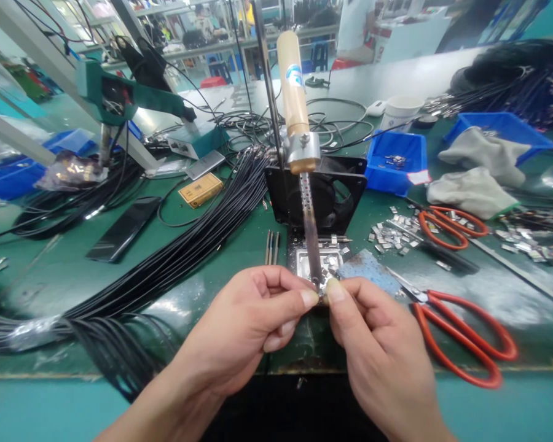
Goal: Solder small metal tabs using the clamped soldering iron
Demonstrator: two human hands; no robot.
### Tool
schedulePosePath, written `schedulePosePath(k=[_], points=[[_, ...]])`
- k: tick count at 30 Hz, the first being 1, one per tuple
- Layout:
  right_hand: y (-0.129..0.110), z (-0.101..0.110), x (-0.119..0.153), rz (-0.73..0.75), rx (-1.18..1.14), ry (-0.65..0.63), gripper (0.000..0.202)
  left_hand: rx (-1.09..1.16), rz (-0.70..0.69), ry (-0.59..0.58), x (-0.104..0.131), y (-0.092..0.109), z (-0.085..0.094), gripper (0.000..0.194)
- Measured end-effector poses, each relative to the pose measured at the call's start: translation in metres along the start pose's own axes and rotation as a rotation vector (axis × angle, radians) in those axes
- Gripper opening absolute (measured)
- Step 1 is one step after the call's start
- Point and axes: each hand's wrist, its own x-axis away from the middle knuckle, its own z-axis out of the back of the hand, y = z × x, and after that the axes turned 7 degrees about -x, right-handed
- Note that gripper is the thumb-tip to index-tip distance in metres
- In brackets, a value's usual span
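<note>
A soldering iron (306,212) with a tan handle is clamped tip down in front of me. Just under its tip, the fingertips of my left hand (253,325) and my right hand (380,344) almost meet. Each hand is closed in a pinch between thumb and forefinger; whatever they pinch is too small and covered to name. Beneath the iron sits a small metal tray (306,261) with tiny silvery pieces. Behind it stands a black fan (336,190). A blue sponge (368,270) lies beyond my right hand's fingers.
Red-handled scissors (465,334) lie right, with a second pair (449,224) farther back near scattered metal pieces (391,233). A thick bundle of black cables (179,258) crosses the left side, near a phone (124,228). Blue bins (396,161) and gloves (470,190) stand back right.
</note>
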Motion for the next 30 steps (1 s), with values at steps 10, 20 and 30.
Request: schedulePosePath(k=[10,20,30], points=[[0.000,0.000,0.003,-0.004,0.023,-0.015,0.034,-0.019,-0.006,0.037,0.004,-0.003,0.000,0.028],[0.006,0.004,0.019,-0.056,0.008,-0.031,0.027,0.006,-0.055,0.064,0.015,-0.013,-0.006,0.027],[-0.010,-0.003,0.038,-0.116,0.056,0.058,0.037,-0.034,-0.101,0.073,0.029,-0.023,-0.010,0.030]])
